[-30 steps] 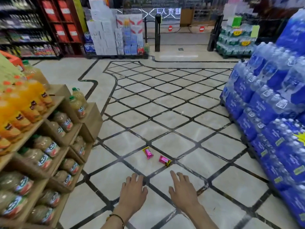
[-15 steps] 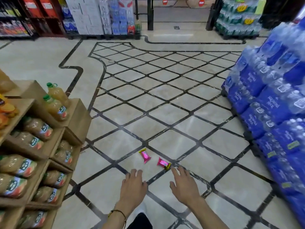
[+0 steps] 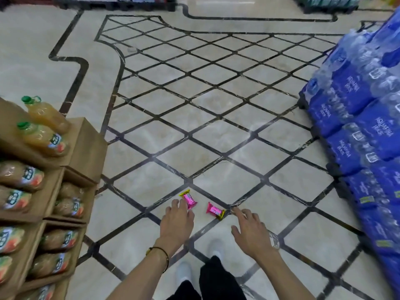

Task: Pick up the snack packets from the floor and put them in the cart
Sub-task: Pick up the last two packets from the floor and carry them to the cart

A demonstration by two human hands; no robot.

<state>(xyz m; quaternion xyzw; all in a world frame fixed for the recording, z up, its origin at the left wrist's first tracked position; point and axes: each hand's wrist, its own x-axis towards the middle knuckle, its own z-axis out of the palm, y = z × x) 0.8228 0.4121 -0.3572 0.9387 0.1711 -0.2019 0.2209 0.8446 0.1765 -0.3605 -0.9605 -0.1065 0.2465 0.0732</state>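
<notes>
From my remote seat I saw juice bottles (image 3: pixel 43 135) at far left. The left hand (image 3: pixel 176 221) hovered with straight fingers, tips at one pink snack packet (image 3: pixel 190 200) on the floor (image 3: pixel 216 109). The second packet (image 3: pixel 213 210) lay just right of it. The right hand (image 3: pixel 249 231) was spread, empty, beside that packet's yellow end.

pink-yellow snack packets (image 3: pixel 190 200), beige black-lattice floor (image 3: pixel 207 135)

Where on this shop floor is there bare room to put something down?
The floor lies bare between the juice shelf and the water packs. Crowded only around the left packet and right packet, where the left hand and right hand reach.
</notes>
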